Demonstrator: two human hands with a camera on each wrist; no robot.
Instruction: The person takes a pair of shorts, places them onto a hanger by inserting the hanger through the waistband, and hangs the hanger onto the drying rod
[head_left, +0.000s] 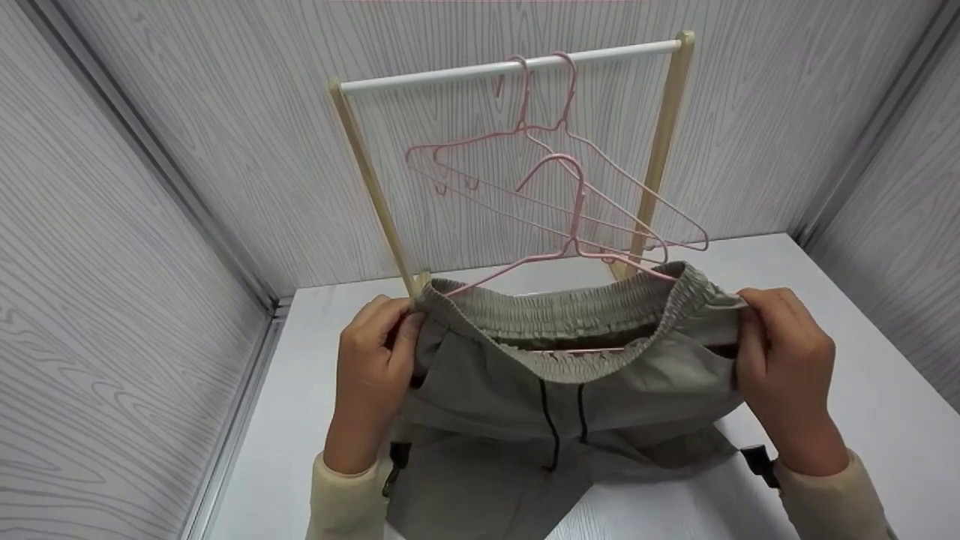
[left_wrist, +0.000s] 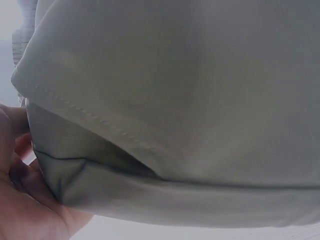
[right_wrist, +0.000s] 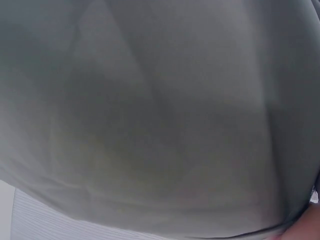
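Observation:
Grey-green drawstring trousers [head_left: 480,405] with a gathered elastic waist hang between the two hands in the head view. My left hand [head_left: 375,360] pinches the side near the left pocket, thumb in front. On the other side my right hand [head_left: 787,360] grips the fabric by the right pocket. A pink hanger [head_left: 576,217] sits inside the waistband, its hook and shoulders rising above it and its lower bar showing within the opening. Grey cloth [left_wrist: 200,100] with a stitched pocket edge fills the left wrist view; plain cloth [right_wrist: 175,125] fills the right one.
Behind the trousers stands a rack with a white rail [head_left: 450,75] and wooden posts [head_left: 664,142]. Two more pink hangers [head_left: 637,180] hang from the rail. All of it is on a white table [head_left: 847,405], with wood-grain panels [head_left: 187,60] around.

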